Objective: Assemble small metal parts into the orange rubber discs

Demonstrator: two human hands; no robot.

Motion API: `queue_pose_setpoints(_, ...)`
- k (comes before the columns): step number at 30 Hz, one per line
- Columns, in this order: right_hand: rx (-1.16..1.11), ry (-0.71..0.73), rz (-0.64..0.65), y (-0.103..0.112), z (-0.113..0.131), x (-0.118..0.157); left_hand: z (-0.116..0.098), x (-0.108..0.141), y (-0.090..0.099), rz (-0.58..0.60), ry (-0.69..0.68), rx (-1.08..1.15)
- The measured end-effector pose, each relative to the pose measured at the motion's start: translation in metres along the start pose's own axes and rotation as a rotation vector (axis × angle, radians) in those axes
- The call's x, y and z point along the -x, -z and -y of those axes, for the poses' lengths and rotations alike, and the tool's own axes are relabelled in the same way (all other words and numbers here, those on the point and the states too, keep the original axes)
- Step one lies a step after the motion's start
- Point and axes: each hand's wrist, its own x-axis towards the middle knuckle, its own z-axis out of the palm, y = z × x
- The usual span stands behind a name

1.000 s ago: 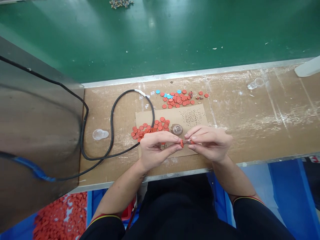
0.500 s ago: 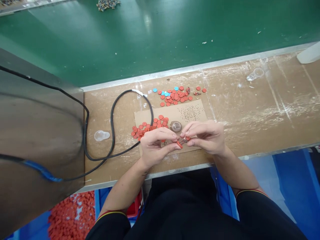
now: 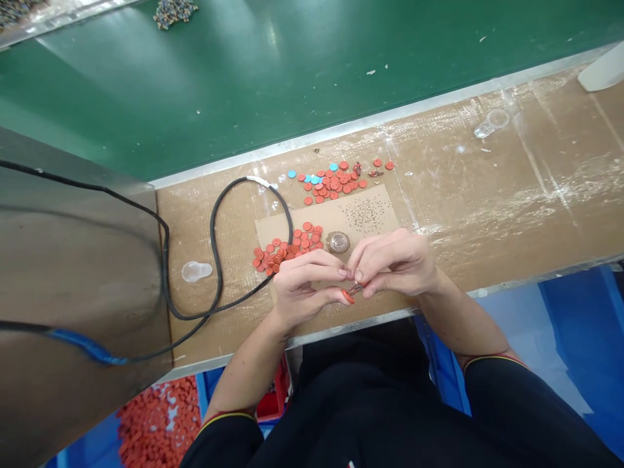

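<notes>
My left hand [image 3: 307, 286] pinches a small red disc [image 3: 348, 296] between thumb and fingertips. Thin shiny strands [image 3: 357, 288] run from that disc toward my right hand [image 3: 397, 265], whose fingers are closed on their other end, where a bit of red shows. Both hands are nearly touching, above the front of a cardboard sheet [image 3: 331, 218]. Beyond them on the sheet sits a round metallic piece [image 3: 338, 242]. Loose red discs [image 3: 307, 237] lie heaped left of it, and tiny dark specks [image 3: 368, 213] are scattered at its right.
A black cable [image 3: 214, 234] loops over the table's left side near a clear plastic scoop [image 3: 196, 271]. Red and blue discs [image 3: 336, 182] lie behind the sheet. Another clear scoop [image 3: 491, 123] is at the right. A metal box [image 3: 82, 273] stands left; a bin of red discs [image 3: 163, 422] is below.
My right hand has drawn closer to my left, and its fingers now cover more of the held piece. The whole view has shifted and tilted slightly.
</notes>
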Motion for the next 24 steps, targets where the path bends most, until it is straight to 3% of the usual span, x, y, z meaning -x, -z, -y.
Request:
queue_pose_setpoints(16, -0.014, -0.038, 0.018, 0.0003, 0.0003, 0.0, 0.0008, 0.001, -0.0005, 0.014, -0.015, -0.009)
queue_pose_setpoints(24, 0.022, 0.025, 0.023, 0.0041, 0.0007, -0.0012, 0.0007, 0.0009, -0.0045, -0.007, -0.024, 0.002)
